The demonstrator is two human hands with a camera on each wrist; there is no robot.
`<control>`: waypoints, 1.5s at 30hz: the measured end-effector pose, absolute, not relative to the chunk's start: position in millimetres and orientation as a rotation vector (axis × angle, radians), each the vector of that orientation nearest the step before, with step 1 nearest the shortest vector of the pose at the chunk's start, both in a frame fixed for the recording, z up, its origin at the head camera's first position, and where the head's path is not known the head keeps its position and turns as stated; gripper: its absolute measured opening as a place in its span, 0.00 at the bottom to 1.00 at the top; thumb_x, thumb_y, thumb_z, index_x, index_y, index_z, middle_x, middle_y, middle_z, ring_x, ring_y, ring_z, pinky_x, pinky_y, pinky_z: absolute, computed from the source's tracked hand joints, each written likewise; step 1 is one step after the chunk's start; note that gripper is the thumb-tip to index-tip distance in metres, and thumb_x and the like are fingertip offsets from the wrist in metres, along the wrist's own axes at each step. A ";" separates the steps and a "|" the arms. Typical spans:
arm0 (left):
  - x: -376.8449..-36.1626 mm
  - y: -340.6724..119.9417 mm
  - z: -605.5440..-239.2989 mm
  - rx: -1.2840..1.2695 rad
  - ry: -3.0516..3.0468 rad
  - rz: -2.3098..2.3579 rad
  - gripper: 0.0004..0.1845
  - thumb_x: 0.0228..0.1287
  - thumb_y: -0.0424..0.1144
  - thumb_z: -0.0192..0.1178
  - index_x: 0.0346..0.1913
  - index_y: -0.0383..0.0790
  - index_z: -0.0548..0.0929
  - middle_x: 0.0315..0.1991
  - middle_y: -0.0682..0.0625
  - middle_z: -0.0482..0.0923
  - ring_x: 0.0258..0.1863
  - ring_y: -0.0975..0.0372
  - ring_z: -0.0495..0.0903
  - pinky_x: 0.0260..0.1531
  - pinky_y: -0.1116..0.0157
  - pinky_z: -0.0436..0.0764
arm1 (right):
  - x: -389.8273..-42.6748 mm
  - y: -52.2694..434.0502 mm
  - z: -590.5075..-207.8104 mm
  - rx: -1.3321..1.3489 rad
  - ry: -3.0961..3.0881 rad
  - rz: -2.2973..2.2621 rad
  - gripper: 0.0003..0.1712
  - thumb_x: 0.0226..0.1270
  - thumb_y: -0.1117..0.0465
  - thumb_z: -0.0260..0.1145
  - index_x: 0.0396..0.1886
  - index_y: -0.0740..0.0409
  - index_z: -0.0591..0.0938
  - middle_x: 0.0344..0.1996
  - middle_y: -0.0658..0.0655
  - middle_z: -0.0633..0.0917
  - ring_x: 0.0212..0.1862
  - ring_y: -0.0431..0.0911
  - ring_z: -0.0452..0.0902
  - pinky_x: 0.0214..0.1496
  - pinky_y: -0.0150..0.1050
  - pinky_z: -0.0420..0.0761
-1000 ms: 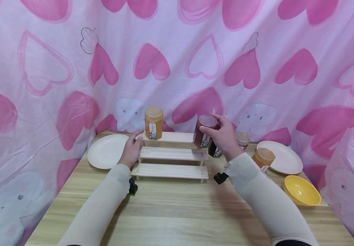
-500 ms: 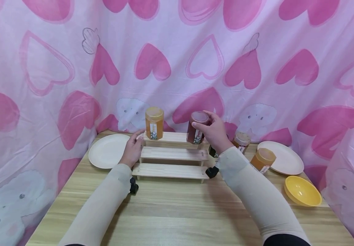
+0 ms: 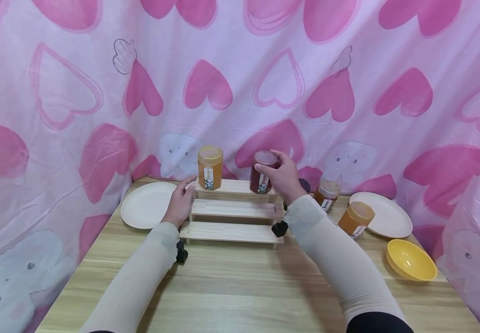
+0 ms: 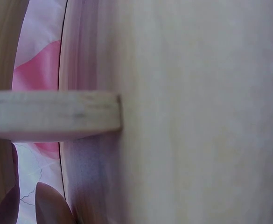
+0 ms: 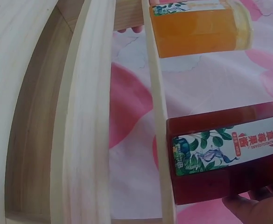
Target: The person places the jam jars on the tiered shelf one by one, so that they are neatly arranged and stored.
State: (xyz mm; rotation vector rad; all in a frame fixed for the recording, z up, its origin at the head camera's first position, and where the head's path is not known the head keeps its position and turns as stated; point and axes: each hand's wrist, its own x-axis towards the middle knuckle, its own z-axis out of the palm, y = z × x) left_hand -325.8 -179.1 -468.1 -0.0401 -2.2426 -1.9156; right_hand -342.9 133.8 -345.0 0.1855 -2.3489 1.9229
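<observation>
A three-tier wooden shelf rack (image 3: pixel 233 231) stands on the table. My left hand (image 3: pixel 179 203) grips the left end of its top tier; in the right wrist view, fingertips (image 5: pixel 129 29) show behind that end. A jar of amber honey or jam (image 3: pixel 210 169) stands upright on the top tier, just beside this hand. At the tier's right end, my right hand (image 3: pixel 285 178) holds a dark red jam jar (image 3: pixel 260 180) from the right side, near its lid. The jar's base meets the tier's edge in the right wrist view, its label (image 5: pixel 229 144) facing out.
Right of the rack, a dark-lidded jar (image 3: pixel 304 185) is mostly hidden by my right arm. Two more jars (image 3: pixel 327 196) (image 3: pixel 355 219) stand farther right. White plates lie at the left (image 3: pixel 146 206) and right (image 3: pixel 385 215). A yellow bowl (image 3: pixel 410 260) sits near the right edge.
My right hand has carried the dark red jar left and slightly down onto the top tier, and the jar has straightened upright. My left hand has stayed at the rack's left end.
</observation>
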 end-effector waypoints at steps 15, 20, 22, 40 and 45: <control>-328.0 -180.5 -472.2 -0.050 -2.235 -1.905 0.22 0.87 0.49 0.47 0.76 0.52 0.73 0.21 0.57 0.65 0.20 0.64 0.65 0.25 0.66 0.69 | -344.5 137.1 -344.7 0.231 -2.375 1.923 0.49 0.66 0.53 0.79 0.81 0.54 0.66 0.71 0.59 0.76 0.69 0.53 0.75 0.74 0.54 0.73; -322.6 -178.4 -462.9 -0.044 -2.261 -1.936 0.24 0.87 0.46 0.45 0.79 0.49 0.70 0.21 0.57 0.65 0.19 0.65 0.64 0.24 0.67 0.68 | -340.9 143.3 -341.4 0.230 -2.386 1.900 0.52 0.65 0.50 0.80 0.83 0.51 0.64 0.72 0.58 0.76 0.70 0.52 0.74 0.75 0.52 0.73; -316.6 -176.8 -455.0 -0.051 -2.267 -1.945 0.24 0.88 0.44 0.44 0.79 0.46 0.69 0.21 0.56 0.65 0.19 0.66 0.64 0.24 0.67 0.68 | -339.0 147.6 -339.7 0.246 -2.381 1.888 0.52 0.65 0.49 0.80 0.83 0.52 0.64 0.74 0.59 0.75 0.72 0.52 0.72 0.77 0.50 0.71; -328.5 -179.1 -471.1 -0.044 -2.254 -1.899 0.23 0.87 0.48 0.46 0.78 0.51 0.71 0.22 0.56 0.64 0.21 0.65 0.64 0.25 0.68 0.69 | -322.0 236.5 -333.6 0.136 -2.424 1.733 0.55 0.64 0.40 0.78 0.84 0.46 0.62 0.80 0.55 0.69 0.79 0.51 0.65 0.79 0.51 0.68; -328.6 -180.6 -472.2 -0.063 -2.236 -1.892 0.23 0.87 0.49 0.47 0.77 0.51 0.73 0.23 0.55 0.65 0.22 0.64 0.65 0.26 0.67 0.70 | -318.5 269.5 -336.5 0.057 -2.458 1.720 0.56 0.67 0.39 0.75 0.86 0.46 0.57 0.82 0.55 0.65 0.82 0.52 0.60 0.79 0.55 0.66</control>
